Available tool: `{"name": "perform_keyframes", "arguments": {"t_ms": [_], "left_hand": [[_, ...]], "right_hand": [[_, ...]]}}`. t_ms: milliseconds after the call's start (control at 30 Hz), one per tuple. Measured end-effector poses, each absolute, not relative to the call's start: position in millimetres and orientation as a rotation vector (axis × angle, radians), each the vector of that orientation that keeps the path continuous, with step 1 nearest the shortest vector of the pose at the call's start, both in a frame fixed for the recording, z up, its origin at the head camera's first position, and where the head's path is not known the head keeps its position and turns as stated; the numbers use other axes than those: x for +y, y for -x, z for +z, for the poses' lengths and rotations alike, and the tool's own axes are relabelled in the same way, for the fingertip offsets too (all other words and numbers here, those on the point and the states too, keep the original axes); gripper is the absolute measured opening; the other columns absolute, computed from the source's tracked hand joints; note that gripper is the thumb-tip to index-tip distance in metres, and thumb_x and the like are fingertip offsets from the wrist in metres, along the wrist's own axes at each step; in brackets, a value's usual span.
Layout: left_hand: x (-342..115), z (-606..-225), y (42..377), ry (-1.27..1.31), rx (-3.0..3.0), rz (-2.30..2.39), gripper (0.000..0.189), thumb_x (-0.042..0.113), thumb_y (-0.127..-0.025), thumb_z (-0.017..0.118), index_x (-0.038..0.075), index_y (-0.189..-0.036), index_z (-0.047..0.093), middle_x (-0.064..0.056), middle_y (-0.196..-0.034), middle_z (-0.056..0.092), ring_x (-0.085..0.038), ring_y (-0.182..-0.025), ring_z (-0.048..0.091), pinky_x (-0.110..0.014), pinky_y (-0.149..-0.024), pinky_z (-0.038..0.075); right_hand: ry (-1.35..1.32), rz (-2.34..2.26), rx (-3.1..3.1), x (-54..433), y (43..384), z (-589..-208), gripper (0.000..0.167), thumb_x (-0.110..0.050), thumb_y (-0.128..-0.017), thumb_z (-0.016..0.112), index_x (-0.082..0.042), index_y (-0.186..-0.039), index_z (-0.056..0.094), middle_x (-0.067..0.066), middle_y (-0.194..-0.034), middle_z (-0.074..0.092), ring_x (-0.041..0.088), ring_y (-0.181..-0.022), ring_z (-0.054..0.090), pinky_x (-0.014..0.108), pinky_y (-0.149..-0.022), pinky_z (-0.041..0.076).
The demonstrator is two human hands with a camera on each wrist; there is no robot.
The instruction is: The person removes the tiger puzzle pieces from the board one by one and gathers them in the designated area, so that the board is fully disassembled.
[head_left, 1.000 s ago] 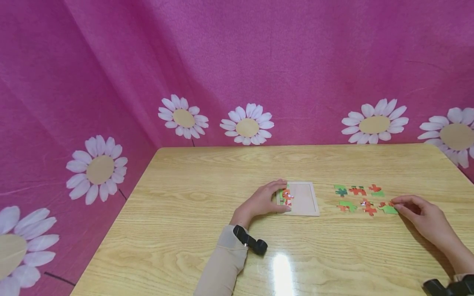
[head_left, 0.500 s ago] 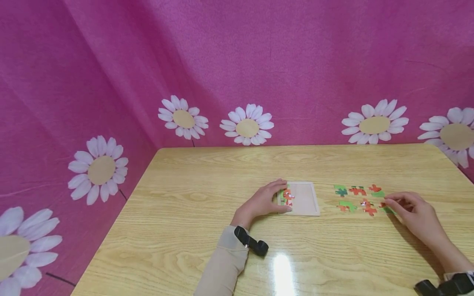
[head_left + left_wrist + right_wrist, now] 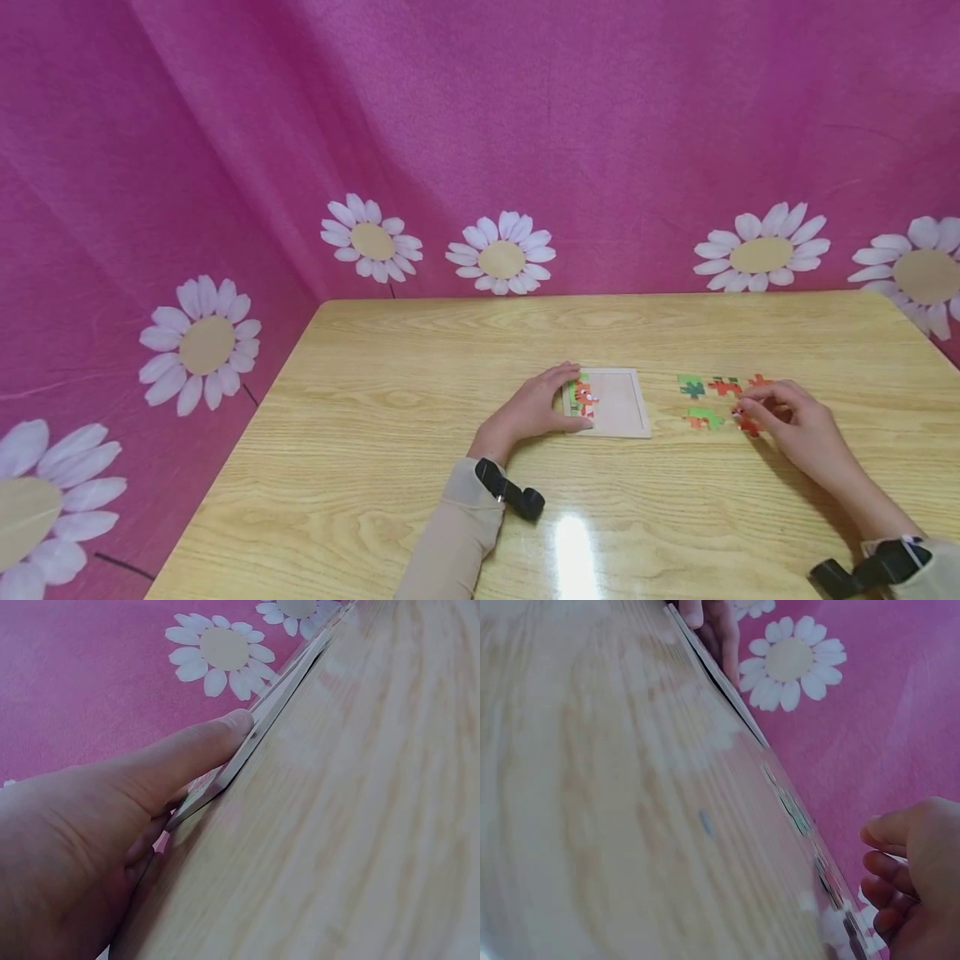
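My left hand [image 3: 525,407] grips the left side of a square wooden puzzle frame [image 3: 643,408], thumb on its near edge and fingers at the far edge. Orange-and-green puzzle pieces [image 3: 584,398] fill the frame's left strip; its remaining base shows bare wood. My right hand [image 3: 802,429] hovers with loosely curled fingers above a red-and-white puzzle piece [image 3: 748,427], partly covering it. No piece shows between thumb and fingers in the right wrist view. Nearby lie a green puzzle piece [image 3: 691,387], a green-and-orange puzzle piece [image 3: 705,418] and an orange puzzle piece [image 3: 724,386].
Another orange puzzle piece [image 3: 759,380] is partly hidden behind the right hand. Everything lies on a light wooden table [image 3: 405,375]. A pink curtain [image 3: 615,125] with white flowers hangs along the table's back and left. Both wrists carry a black strap camera [image 3: 510,492].
My right hand has moved left across the loose pieces, from the rightmost one to the red-and-white one. The rightmost piece is now hidden from the head view. The left hand stays on the frame.
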State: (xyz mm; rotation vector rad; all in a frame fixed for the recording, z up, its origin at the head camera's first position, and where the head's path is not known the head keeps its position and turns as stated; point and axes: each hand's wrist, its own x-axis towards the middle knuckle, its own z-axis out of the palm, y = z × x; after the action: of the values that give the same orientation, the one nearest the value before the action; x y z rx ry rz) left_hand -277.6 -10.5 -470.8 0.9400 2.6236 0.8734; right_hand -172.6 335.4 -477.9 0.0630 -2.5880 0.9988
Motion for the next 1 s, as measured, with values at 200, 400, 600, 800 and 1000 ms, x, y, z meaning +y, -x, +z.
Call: {"name": "perform_keyframes", "arguments": {"t_ms": [200,400,600,800,1000], "left_hand": [[-10,-470,277,-0.897,2.617,0.901,0.085,0.042,-0.081,0.078,0.016,-0.150,0.038,0.001,-0.160,0.032,-0.018,-0.148,0.033,-0.034,-0.123,0.030],[-10,-469,276,-0.892,2.615,0.909,0.083,0.042,-0.081,0.078,0.014,-0.150,0.040,0.002,-0.160,0.032,-0.018,-0.147,0.033,-0.033,-0.122,0.031],[-11,-470,275,-0.913,2.629,0.868,0.081,0.044,-0.082,0.077,0.014,-0.149,0.043,0.003,-0.161,0.031,-0.017,-0.148,0.031,-0.034,-0.123,0.030],[-9,-470,274,-0.893,2.635,0.874,0.085,0.046,-0.081,0.077,0.015,-0.150,0.039,0.002,-0.160,0.032,-0.017,-0.148,0.032,-0.032,-0.123,0.030],[-8,-470,274,-0.863,2.643,0.889,0.088,0.046,-0.079,0.078,0.014,-0.150,0.038,0.001,-0.159,0.034,-0.017,-0.147,0.034,-0.032,-0.122,0.031]], "right_hand": [[-0.104,1.015,-2.582,323,176,-476,0.017,-0.020,-0.096,0.063,-0.005,-0.102,0.069,-0.022,-0.087,0.048,-0.006,-0.070,0.044,0.011,-0.056,0.039],[-0.214,1.066,-2.537,303,185,-478,0.009,-0.015,-0.094,0.065,-0.008,-0.098,0.070,-0.019,-0.087,0.053,-0.005,-0.070,0.047,0.012,-0.057,0.041],[-0.301,1.111,-2.511,276,198,-478,0.008,-0.010,-0.093,0.066,-0.006,-0.097,0.070,-0.006,-0.087,0.057,-0.002,-0.069,0.044,0.014,-0.055,0.039],[-0.332,1.148,-2.512,253,211,-477,0.007,-0.009,-0.092,0.066,-0.005,-0.096,0.070,0.000,-0.086,0.059,-0.001,-0.068,0.043,0.016,-0.055,0.038],[-0.335,1.184,-2.561,235,218,-476,0.009,-0.008,-0.093,0.065,-0.004,-0.099,0.070,0.007,-0.091,0.062,-0.001,-0.069,0.046,0.016,-0.057,0.042]]}}
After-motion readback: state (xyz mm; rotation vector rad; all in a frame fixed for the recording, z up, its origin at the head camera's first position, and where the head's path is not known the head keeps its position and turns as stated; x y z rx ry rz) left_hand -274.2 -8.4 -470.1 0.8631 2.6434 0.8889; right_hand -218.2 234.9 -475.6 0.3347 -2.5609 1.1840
